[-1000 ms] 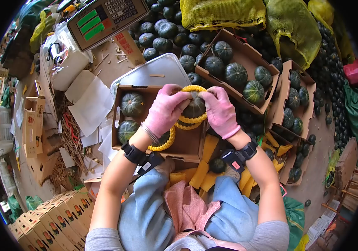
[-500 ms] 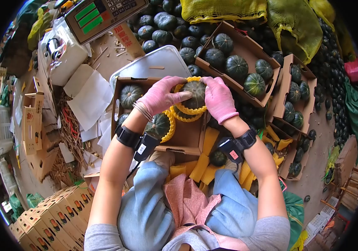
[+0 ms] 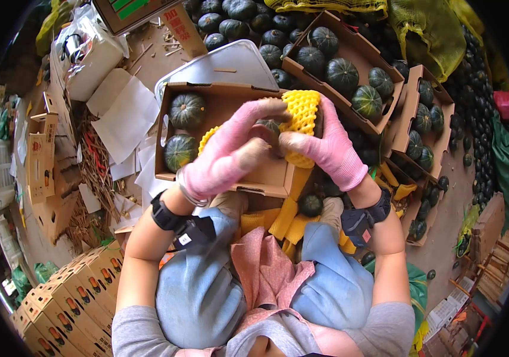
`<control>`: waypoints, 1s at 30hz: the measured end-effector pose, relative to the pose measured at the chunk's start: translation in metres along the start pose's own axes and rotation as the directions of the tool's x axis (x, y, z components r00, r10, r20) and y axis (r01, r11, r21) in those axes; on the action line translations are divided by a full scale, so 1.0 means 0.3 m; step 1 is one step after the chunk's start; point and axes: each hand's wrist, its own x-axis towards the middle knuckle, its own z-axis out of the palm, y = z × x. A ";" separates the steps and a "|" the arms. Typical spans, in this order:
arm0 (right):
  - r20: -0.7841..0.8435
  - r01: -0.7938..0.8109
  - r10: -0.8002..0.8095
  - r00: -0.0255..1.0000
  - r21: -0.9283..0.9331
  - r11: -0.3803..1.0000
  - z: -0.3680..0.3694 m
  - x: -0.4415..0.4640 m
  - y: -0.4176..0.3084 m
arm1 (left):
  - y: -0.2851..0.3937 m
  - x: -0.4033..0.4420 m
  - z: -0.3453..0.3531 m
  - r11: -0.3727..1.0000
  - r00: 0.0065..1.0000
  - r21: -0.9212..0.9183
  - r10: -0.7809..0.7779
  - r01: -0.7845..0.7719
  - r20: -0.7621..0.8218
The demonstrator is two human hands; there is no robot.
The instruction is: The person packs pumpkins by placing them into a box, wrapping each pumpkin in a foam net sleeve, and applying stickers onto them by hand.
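Note:
My right hand (image 3: 331, 143), in a pink glove, grips a small green pumpkin (image 3: 318, 122) in a yellow foam net (image 3: 300, 116), above the right end of an open cardboard box (image 3: 230, 95). The net covers most of that pumpkin. My left hand (image 3: 221, 152), also pink-gloved, is over the box with fingers and thumb apart; its fingertips are close to the net, and contact is hard to tell. Two bare pumpkins, an upper one (image 3: 187, 111) and a lower one (image 3: 180, 152), sit at the box's left end. Another piece of yellow net (image 3: 207, 139) is partly hidden behind my left hand.
A cardboard box of pumpkins (image 3: 342, 74) stands at upper right, with another box (image 3: 424, 122) beyond it. Loose pumpkins (image 3: 236, 30) are heaped behind. A metal tray (image 3: 213, 74) and a scale (image 3: 126, 12) are at upper left. Flat yellow nets (image 3: 293, 223) lie by my feet.
My left hand has come off the netted pumpkin and moved left and down. My right hand has shifted right and turned the pumpkin, so the net faces me. The view has shifted slightly.

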 end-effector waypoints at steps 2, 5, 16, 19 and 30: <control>0.000 0.011 -0.011 1.000 -0.300 0.954 -0.003 -0.021 0.004 | 0.003 -0.037 -0.052 0.992 0.996 -0.092 -0.091 0.089 -0.013; 0.008 0.138 -0.184 0.983 -0.689 0.711 0.032 -0.065 0.036 | -0.075 -0.081 -0.110 0.360 0.964 0.933 0.235 0.029 -0.121; 0.399 0.218 0.279 0.873 -0.833 0.509 0.069 -0.013 0.101 | -0.222 -0.156 -0.102 -0.039 0.918 0.963 0.316 0.265 -0.240; 0.398 0.200 0.367 0.841 -0.858 0.474 0.072 0.007 0.097 | -0.245 -0.163 -0.103 -0.042 0.889 0.962 0.393 0.271 -0.234; 0.055 -0.036 0.346 0.936 -0.967 0.252 0.185 -0.013 0.144 | -0.272 -0.176 -0.138 0.030 0.920 0.951 0.247 0.308 -0.305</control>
